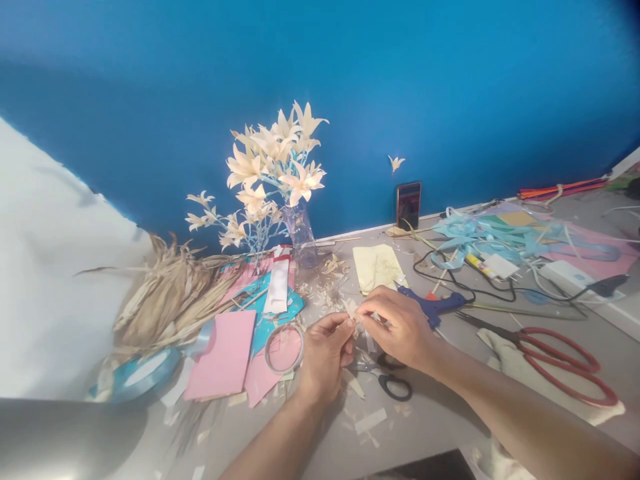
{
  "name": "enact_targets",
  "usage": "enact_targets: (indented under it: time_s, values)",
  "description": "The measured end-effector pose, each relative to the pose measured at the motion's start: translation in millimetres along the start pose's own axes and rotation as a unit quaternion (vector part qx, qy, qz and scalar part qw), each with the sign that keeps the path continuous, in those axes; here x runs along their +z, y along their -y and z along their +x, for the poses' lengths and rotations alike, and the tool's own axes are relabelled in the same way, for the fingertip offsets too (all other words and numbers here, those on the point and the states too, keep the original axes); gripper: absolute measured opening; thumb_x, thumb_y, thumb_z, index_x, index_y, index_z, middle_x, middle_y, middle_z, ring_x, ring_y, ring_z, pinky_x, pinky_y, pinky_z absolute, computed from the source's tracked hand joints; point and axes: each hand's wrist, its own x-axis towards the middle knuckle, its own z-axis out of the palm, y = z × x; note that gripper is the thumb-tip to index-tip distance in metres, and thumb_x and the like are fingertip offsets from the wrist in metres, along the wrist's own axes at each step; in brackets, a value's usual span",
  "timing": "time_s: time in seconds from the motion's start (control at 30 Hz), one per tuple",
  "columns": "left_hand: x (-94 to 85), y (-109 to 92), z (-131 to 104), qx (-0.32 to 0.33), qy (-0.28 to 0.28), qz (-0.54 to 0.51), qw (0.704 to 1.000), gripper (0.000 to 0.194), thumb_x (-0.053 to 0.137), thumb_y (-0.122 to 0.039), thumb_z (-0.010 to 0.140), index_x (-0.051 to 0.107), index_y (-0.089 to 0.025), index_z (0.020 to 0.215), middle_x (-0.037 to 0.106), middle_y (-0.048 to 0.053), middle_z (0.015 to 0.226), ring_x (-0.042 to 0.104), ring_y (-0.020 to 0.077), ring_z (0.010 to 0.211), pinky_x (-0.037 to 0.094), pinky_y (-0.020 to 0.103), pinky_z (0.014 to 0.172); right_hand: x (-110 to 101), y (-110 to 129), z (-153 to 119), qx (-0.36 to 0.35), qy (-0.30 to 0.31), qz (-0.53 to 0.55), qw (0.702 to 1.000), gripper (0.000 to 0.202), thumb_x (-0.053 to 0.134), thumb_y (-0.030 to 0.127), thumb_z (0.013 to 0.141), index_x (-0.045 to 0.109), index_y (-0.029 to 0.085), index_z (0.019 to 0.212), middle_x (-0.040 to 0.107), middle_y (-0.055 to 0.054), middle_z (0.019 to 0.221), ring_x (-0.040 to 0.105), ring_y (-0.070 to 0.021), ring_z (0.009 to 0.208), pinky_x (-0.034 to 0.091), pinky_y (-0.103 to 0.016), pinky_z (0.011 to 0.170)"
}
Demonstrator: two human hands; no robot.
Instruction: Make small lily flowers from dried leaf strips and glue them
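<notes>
My left hand (326, 347) is closed, thumb and forefinger pinched together above the table. My right hand (397, 327) meets it from the right, its fingertips also pinched and almost touching the left thumb. Between them shows a small pale husk piece (351, 309), mostly hidden by the fingers. Just under the hands lie small scissors with black handles (395, 387). A blue glue gun (437, 305) rests beyond my right wrist. A roll of tape (284, 349) stands close to my left hand, beside pink paper (220, 357).
Pale artificial flowers (280, 157) stand in a clear vase (300, 233) against the blue wall. Dried husks (165, 293) and a blue ribbon roll (145, 375) are at left. Large red-handled scissors (565, 360), cables, blue ribbons (490, 233) and a phone (409, 205) are at right.
</notes>
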Motion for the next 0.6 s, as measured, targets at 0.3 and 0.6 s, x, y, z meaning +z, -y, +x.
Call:
enact_targets:
  time_s: [0.3,0.6]
  values:
    - [-1.8,-0.6,2.1,-0.022,0.003,-0.026,0.999,0.032,0.083,-0.037,0.066,0.062,-0.014,0.071,0.041,-0.008,0.047,0.027,0.0024,0.041,0.017,0.015,0.038,-3.2,2.3,2.7,0.042,0.016,0.042,0.998,0.009,0.057,0.017,0.089,0.064,0.022,0.084,0.065,-0.003,0.075,0.059,-0.0144,0.066,0.043,-0.024,0.059]
    - [-6.7,3.1,8.3,-0.054,0.022,-0.087,0.995,0.029,0.083,-0.03,0.067,0.059,-0.014,0.072,0.046,-0.006,0.057,0.03,0.002,0.042,0.02,0.016,0.038,-3.8,-0.6,4.8,0.074,0.017,0.042,0.996,0.013,0.055,0.013,0.087,0.062,0.021,0.081,0.063,-0.003,0.075,0.055,-0.0133,0.062,0.043,-0.024,0.058]
